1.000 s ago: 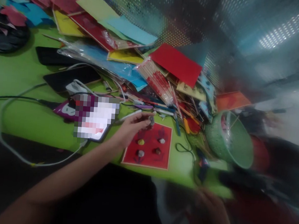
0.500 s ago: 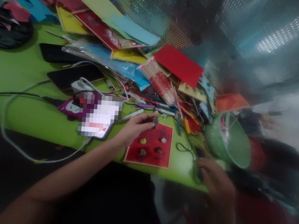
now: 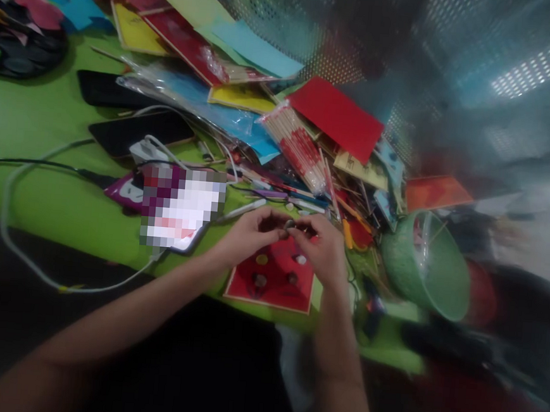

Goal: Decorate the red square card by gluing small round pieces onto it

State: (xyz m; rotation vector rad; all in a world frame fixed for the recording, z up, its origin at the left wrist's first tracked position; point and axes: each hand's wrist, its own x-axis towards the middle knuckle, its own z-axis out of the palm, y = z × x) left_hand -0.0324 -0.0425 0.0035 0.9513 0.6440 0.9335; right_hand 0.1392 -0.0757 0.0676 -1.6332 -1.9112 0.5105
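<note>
Four small roundish lumps (image 3: 262, 259) sit on your square red card (image 3: 275, 295) — your left hand (image 3: 254, 233) and right hand (image 3: 322, 244) pinch a grey lump (image 3: 289, 224) off it.

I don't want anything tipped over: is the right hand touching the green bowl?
Apart. In the head view, a strip of green tabletop shows between the right hand and the green bowl.

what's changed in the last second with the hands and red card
The right hand moved up and leftward from the lower right, meeting the left hand at the small grey lump. The left hand stayed there; four lumps stayed on the red card.
</note>
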